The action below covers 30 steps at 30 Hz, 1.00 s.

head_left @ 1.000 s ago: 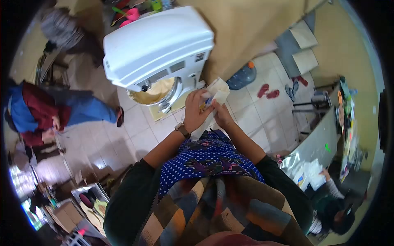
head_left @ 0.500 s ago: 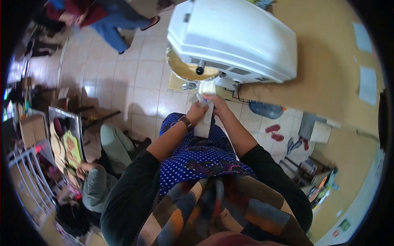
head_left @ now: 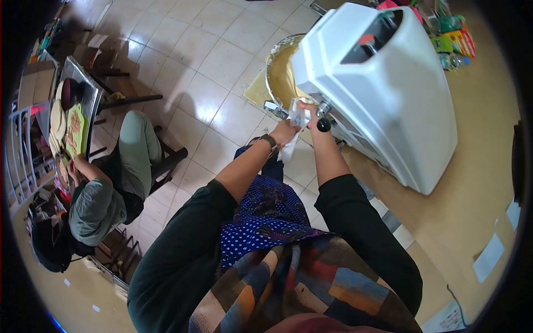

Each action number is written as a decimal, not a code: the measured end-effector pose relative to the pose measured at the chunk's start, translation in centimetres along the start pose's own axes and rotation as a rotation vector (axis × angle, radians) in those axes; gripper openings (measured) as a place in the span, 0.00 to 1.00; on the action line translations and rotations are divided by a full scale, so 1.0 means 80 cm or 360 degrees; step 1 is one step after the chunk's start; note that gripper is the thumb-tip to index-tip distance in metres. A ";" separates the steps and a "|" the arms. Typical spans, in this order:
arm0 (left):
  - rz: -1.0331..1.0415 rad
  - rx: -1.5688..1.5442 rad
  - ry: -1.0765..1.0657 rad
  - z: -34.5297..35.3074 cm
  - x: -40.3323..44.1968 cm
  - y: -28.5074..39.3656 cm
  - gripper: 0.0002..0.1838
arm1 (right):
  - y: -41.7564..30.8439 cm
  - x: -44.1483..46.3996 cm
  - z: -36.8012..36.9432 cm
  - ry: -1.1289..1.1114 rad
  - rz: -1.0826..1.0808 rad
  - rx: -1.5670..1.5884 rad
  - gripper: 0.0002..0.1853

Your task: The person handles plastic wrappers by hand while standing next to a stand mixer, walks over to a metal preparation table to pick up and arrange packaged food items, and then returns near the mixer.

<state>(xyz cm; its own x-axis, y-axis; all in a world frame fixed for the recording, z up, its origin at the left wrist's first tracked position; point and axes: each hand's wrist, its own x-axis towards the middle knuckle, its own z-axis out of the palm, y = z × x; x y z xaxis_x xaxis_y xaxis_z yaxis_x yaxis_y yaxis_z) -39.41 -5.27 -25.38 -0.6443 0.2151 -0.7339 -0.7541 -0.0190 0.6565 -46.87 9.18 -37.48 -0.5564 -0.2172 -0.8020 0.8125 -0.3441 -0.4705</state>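
My left hand (head_left: 283,132), below a dark wristband, is closed on the lower part of a crumpled whitish wrapper (head_left: 300,118). My right hand (head_left: 309,111) grips the wrapper's upper end at the near rim of the metal mixing bowl (head_left: 270,62). Pale yellow creamy mixture (head_left: 286,69) coats the bowl's inside. Whether anything is left inside the wrapper cannot be made out. The large white mixer (head_left: 383,94) stands over the bowl, its black-knobbed lever (head_left: 323,124) just right of my right hand.
A brown table (head_left: 472,122) stretches along the right, with colourful packets (head_left: 452,47) at its far end. To the left, a seated person (head_left: 105,194) works at a metal-edged table with a green cutting board (head_left: 76,130). Tiled floor (head_left: 194,72) lies between.
Both hands have carried the wrapper forward to the bowl's rim. The pale block seen in its open end no longer shows. My view has turned, and the walking person is out of sight.
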 end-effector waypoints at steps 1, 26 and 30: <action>0.0017 -0.0017 -0.0007 -0.002 0.008 0.000 0.13 | -0.005 0.008 -0.001 -0.0041 0.0077 -0.0006 0.19; -0.0043 0.0253 -0.0230 -0.041 0.022 0.020 0.11 | 0.047 0.120 -0.058 0.0512 0.0000 -0.0227 0.12; -0.0128 0.0136 -0.0074 -0.041 0.052 -0.005 0.13 | -0.021 -0.015 0.046 -0.0177 0.0606 0.0273 0.15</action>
<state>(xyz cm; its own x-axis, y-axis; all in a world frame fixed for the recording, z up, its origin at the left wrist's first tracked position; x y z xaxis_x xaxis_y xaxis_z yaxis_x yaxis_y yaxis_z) -42.19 -7.60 -29.30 -0.5742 0.2576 -0.7771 -0.7881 0.0831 0.6099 -48.20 6.63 -34.35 -0.2452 -0.4520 -0.8577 0.9282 -0.3648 -0.0730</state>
